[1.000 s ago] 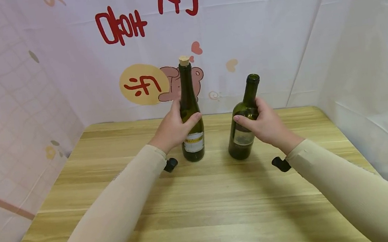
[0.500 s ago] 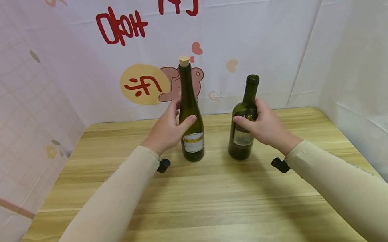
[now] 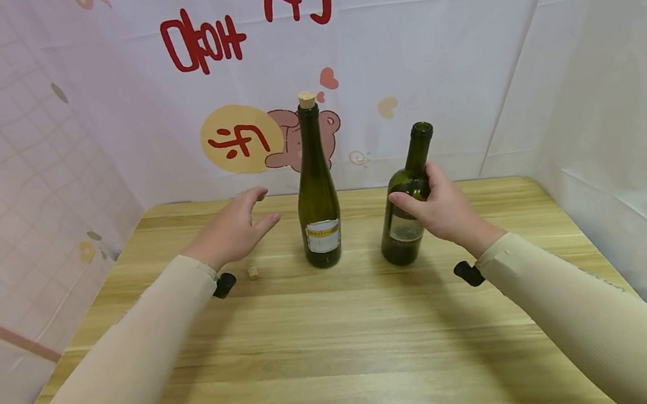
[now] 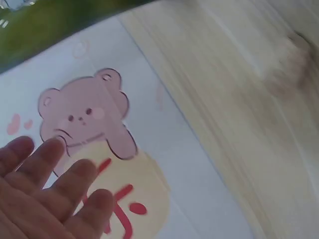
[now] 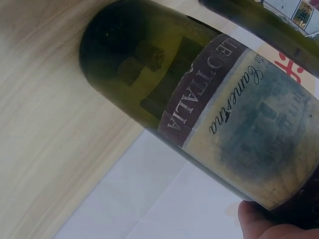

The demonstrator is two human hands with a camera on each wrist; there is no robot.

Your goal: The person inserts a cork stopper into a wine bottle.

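My left hand (image 3: 233, 230) is off the slim green bottle (image 3: 316, 189), to its left, fingers spread and holding nothing. That bottle stands upright with a cork (image 3: 307, 100) in its mouth. A small loose cork (image 3: 253, 272) lies on the table below the left hand; it appears as a blurred cork (image 4: 291, 62) in the left wrist view. My right hand (image 3: 451, 203) grips the wider, uncorked green wine bottle (image 3: 405, 229) at its shoulder, leaning it to the right. In the right wrist view, cork-like shapes (image 5: 149, 57) show through the glass of the bottle near its base.
The wooden table (image 3: 331, 363) reaches back to a white cloth backdrop (image 3: 432, 47) with red lettering and a cartoon bear. Pale cloth walls rise on both sides. A small black wrist camera (image 3: 225, 285) sits beneath the left sleeve.
My left hand has let go of the slim bottle and moved left, bringing the loose cork into sight. The right hand and its bottle have stayed in place.
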